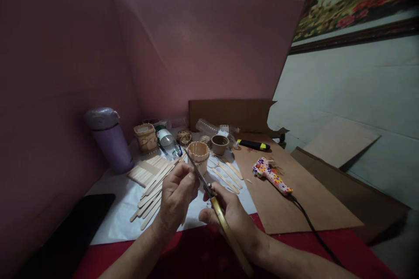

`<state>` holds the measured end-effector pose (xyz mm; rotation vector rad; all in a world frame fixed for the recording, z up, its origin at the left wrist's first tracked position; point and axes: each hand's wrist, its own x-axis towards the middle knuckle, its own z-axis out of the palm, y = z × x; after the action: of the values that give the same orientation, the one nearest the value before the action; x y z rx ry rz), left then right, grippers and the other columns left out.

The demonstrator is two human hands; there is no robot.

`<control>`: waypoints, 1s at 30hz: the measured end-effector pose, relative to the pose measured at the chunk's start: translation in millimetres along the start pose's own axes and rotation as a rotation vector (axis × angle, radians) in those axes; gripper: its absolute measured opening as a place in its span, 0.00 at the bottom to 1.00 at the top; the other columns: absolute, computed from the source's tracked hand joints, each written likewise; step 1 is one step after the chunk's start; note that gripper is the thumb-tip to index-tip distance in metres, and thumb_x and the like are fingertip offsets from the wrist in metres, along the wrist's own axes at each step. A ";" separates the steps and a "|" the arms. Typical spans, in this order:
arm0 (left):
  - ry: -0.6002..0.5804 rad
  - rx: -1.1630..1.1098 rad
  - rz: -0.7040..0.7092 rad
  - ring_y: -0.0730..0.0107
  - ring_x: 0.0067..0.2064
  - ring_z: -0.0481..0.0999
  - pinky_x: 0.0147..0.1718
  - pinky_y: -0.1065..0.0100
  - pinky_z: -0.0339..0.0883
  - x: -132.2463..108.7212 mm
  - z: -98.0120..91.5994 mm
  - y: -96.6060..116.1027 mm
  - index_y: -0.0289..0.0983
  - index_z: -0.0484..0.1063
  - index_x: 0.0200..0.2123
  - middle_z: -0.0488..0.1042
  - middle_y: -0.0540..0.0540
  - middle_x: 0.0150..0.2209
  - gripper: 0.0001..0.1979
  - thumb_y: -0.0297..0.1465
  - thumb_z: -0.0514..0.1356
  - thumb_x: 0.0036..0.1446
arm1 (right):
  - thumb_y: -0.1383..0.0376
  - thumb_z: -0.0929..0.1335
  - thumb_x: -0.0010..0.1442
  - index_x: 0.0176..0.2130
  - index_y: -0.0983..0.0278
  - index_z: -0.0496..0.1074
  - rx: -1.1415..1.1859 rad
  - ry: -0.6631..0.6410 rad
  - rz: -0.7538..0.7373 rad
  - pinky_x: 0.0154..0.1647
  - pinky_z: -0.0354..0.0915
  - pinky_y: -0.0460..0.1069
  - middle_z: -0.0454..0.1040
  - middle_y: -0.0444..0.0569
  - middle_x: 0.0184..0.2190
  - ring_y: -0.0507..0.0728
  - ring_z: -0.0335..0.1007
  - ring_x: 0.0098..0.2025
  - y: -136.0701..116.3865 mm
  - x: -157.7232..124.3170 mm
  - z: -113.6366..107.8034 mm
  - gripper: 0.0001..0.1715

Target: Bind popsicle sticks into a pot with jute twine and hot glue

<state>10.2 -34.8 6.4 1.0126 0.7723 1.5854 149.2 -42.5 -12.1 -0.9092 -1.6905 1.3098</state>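
Note:
My right hand [231, 213] grips a pair of scissors [220, 216] with yellow handles, the dark blades pointing up and left. The blades reach past the fingertips of my left hand [180, 192], which is closed in a pinch. A narrow pale end, apparently a wooden craft stick [184, 217], shows below its fingers; the rest is hidden by the hand. Just beyond the blades stands a small scalloped-rim pot [198, 151]. Loose craft sticks [147, 205] lie fanned out left of my left hand, beside a banded bundle of sticks [148, 171].
A purple bottle [113, 144], a square pot [145, 137], a plastic bottle [166, 139], twine [183, 137] and a brown cup [219, 144] stand behind. On the right, a cardboard sheet [294, 209] bears a box cutter [253, 145] and a flower-patterned, corded glue gun [271, 176].

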 end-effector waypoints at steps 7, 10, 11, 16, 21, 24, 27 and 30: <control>-0.018 -0.019 0.008 0.80 0.18 0.57 0.18 0.76 0.50 0.9 -0.5 -0.6 0.37 0.65 0.25 0.61 0.56 0.18 0.13 0.36 0.66 0.48 | 0.45 0.74 0.48 0.31 0.62 0.62 -0.020 0.017 -0.007 0.25 0.49 0.47 0.55 0.36 0.21 0.50 0.48 0.25 -0.8 -0.5 -0.4 0.28; -0.021 -0.032 0.023 0.81 0.17 0.56 0.17 0.77 0.50 1.9 -0.2 -1.1 0.37 0.65 0.24 0.59 0.57 0.16 0.12 0.35 0.65 0.50 | 0.41 0.74 0.45 0.35 0.63 0.64 -0.017 -0.020 -0.017 0.25 0.48 0.47 0.55 0.36 0.22 0.49 0.48 0.25 0.3 0.4 -3.4 0.33; -0.020 -0.031 0.022 0.81 0.17 0.56 0.17 0.77 0.50 2.2 0.0 -1.1 0.37 0.65 0.24 0.59 0.57 0.16 0.12 0.35 0.65 0.49 | 0.40 0.74 0.45 0.37 0.63 0.65 -0.020 -0.029 -0.025 0.25 0.48 0.47 0.55 0.36 0.22 0.49 0.48 0.25 1.0 0.7 -4.5 0.35; 0.002 0.013 -0.014 0.81 0.17 0.55 0.18 0.77 0.50 2.5 1.6 -0.4 0.37 0.64 0.23 0.59 0.57 0.16 0.15 0.37 0.67 0.46 | 0.33 0.70 0.44 0.41 0.63 0.64 -0.062 -0.051 -0.052 0.24 0.49 0.47 0.56 0.37 0.23 0.50 0.48 0.25 2.9 2.3 -8.0 0.42; 0.012 0.012 -0.021 0.81 0.17 0.54 0.17 0.76 0.50 2.9 2.1 -2.3 0.37 0.64 0.23 0.58 0.57 0.15 0.13 0.36 0.66 0.46 | 0.34 0.70 0.44 0.36 0.63 0.64 -0.009 -0.052 -0.039 0.26 0.50 0.47 0.58 0.39 0.25 0.50 0.49 0.27 0.6 4.5 -7.0 0.39; 0.006 0.020 -0.001 0.81 0.16 0.54 0.16 0.77 0.49 3.3 1.6 -3.7 0.37 0.65 0.23 0.58 0.57 0.14 0.13 0.36 0.65 0.48 | 0.36 0.72 0.43 0.34 0.63 0.63 0.027 -0.050 -0.019 0.26 0.50 0.47 0.58 0.38 0.24 0.50 0.49 0.27 -2.2 4.6 -5.6 0.38; 0.008 0.005 0.000 0.81 0.16 0.55 0.16 0.77 0.49 2.8 1.3 -3.8 0.37 0.65 0.24 0.59 0.57 0.14 0.12 0.35 0.65 0.48 | 0.35 0.72 0.42 0.33 0.63 0.63 0.030 -0.034 -0.013 0.26 0.50 0.47 0.57 0.38 0.23 0.51 0.49 0.27 -3.9 4.1 -3.9 0.38; 0.000 -0.020 -0.007 0.81 0.16 0.55 0.16 0.77 0.50 1.3 0.9 -2.5 0.37 0.65 0.24 0.59 0.57 0.15 0.12 0.34 0.65 0.48 | 0.39 0.73 0.44 0.33 0.62 0.63 0.016 -0.010 -0.023 0.27 0.51 0.47 0.57 0.38 0.23 0.51 0.49 0.27 -2.3 4.2 -2.0 0.34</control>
<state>12.0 -32.9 4.9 0.9939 0.7577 1.5848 149.1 -38.4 -8.9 -0.8729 -1.6915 1.3128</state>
